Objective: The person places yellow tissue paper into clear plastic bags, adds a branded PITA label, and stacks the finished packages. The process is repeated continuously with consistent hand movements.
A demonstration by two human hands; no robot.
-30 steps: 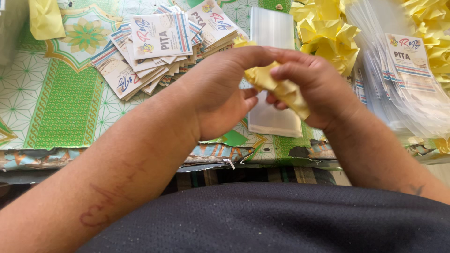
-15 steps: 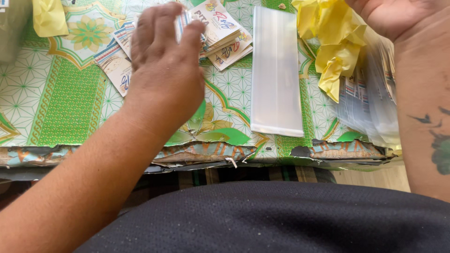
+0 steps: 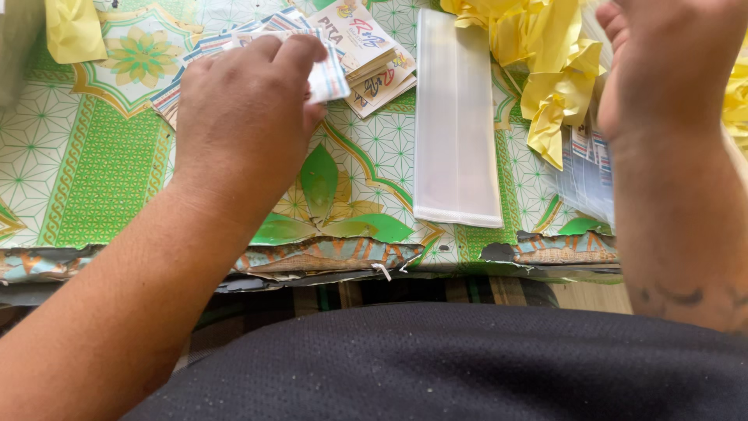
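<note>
Nearest the camera lies a dark lap, and beyond it the torn near edge of the tablecloth, green and white with leaf patterns. The left hand reaches over the cloth, knuckles up, its thumb and fingertips pinched shut on a card at the right edge of the card pile, which fans out just far and right of the hand. The card is touching the pile's top, so it lies directly under the fingertips, and the left hand is far nearer to it than the right. Right of the pile, apart from it, a stack of clear sleeves lies flat with its long axis running near to far. Further right sits crumpled yellow ribbon, partly over a bundle of filled packets. The right hand is raised at the right edge; its fingers run out of the frame, so I cannot tell whether it is open or closed or holding anything. At the far left corner lies another yellow scrap. Compared with half a second earlier, the left hand has shifted right and closed on the card, while the right hand has come further into view, with the ribbon now lying loose on the table
</note>
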